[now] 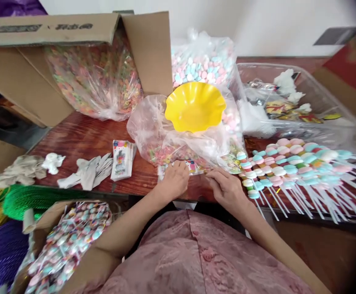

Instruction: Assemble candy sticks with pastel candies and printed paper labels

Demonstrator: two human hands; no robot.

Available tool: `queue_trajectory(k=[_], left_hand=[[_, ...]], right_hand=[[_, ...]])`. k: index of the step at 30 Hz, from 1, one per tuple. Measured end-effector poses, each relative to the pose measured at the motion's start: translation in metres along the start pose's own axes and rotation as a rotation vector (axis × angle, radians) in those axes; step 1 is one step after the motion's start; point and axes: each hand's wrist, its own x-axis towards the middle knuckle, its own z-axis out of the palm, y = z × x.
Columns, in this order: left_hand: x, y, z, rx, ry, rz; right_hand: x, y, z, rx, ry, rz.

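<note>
My left hand (pixel 174 180) rests at the near edge of the red-brown table (pixel 83 141), fingers curled onto a small printed clear packet (pixel 188 166). My right hand (pixel 225 188) lies close beside it, fingers bent and pinched at the packet's right end. Just behind both hands sits a crumpled clear bag of coloured candy (pixel 153 134) with a yellow wavy-rimmed bowl (pixel 194 106) on top. To the right of my right hand lies a pile of pastel candy skewers on white sticks (pixel 291 167).
A stack of printed packets (pixel 122 160) and white gloves (pixel 87 173) lie to the left. An open cardboard box with a candy bag (pixel 95 77) stands at the back left, a clear bin (pixel 303 102) at the back right. A box of wrapped skewers (pixel 70 241) sits at my lower left.
</note>
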Motion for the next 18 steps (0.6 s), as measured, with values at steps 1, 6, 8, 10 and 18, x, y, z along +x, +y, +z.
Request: queue_trajectory(k=[1, 6, 8, 10, 18], left_hand=[[0.011, 0.002, 0.005, 0.036, -0.019, 0.018], [0.015, -0.018, 0.027, 0.096, 0.042, 0.055], [0.009, -0.026, 0.032, 0.077, 0.142, 0.063], [0.004, -0.028, 0.035, 0.055, 0.229, 0.058], [0.001, -0.018, 0.031, -0.119, 0.299, -0.081]], right_hand=[[-0.004, -0.001, -0.008, -0.012, 0.036, -0.001], [-0.032, 0.018, -0.064, -0.266, 0.264, 0.172], [-0.038, 0.03, -0.082, -0.414, 0.301, 0.329], [-0.038, 0.038, -0.09, -0.578, 0.215, 0.479], [-0.042, 0.035, -0.073, -0.791, -0.075, 0.624]])
